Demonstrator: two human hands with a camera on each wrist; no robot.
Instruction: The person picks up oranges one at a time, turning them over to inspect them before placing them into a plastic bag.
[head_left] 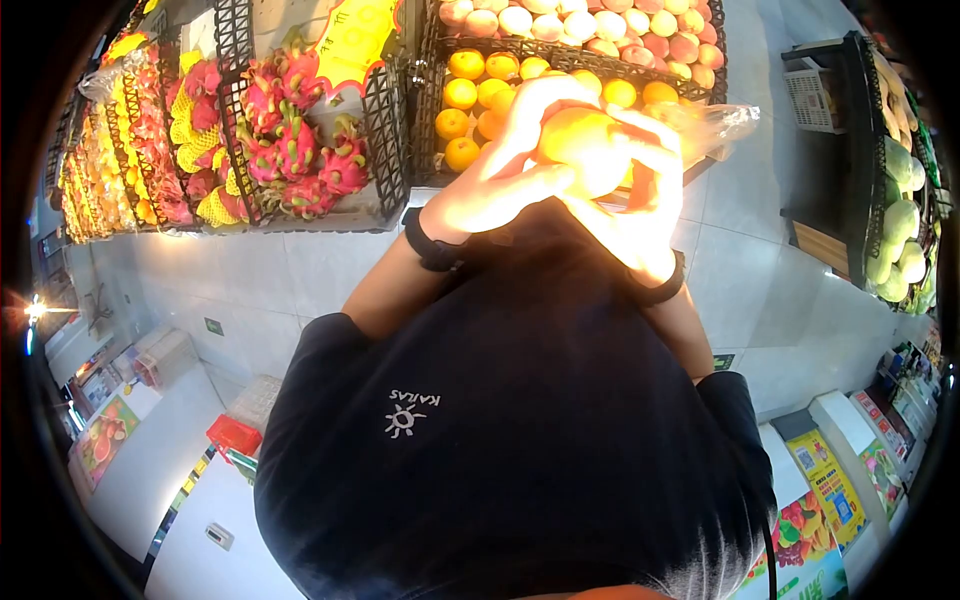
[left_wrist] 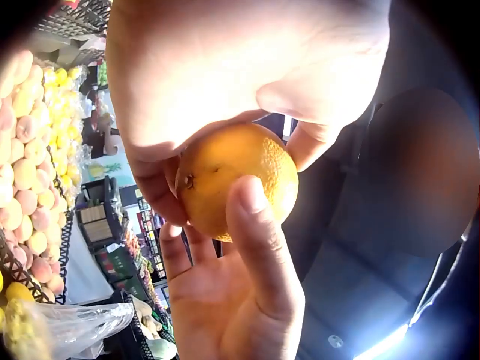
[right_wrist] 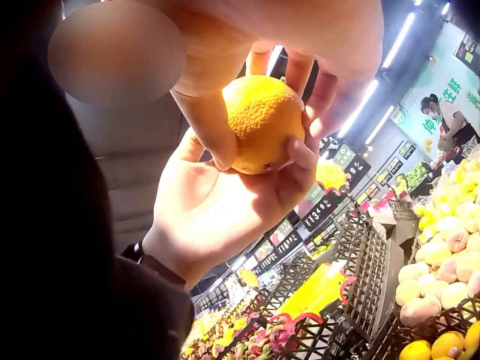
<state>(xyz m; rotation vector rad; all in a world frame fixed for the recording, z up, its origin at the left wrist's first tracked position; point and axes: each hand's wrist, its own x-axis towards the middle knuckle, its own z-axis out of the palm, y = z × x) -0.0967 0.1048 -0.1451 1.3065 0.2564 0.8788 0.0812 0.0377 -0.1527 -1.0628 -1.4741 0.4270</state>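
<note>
Both hands hold one orange [head_left: 585, 150] between them in front of the chest, over the near edge of a crate of oranges. The left hand [head_left: 500, 185] grips it from the left, fingers curled around its far side. From the right, the right hand [head_left: 648, 195] holds it too. In the left wrist view, the right thumb presses on the peel of the orange [left_wrist: 217, 169], near a small dark stem scar. The right wrist view shows the orange [right_wrist: 262, 124] with pitted, bright peel, above the left palm. Glare washes out both hands in the head view.
Black crates hold oranges [head_left: 462, 93], peaches [head_left: 515, 20] and dragon fruit [head_left: 300, 150]. A clear plastic bag [head_left: 728, 122] lies just right of the right hand. A yellow price sign [head_left: 358, 42] stands over the dragon fruit. Another stand with green melons [head_left: 900, 225] is at the right.
</note>
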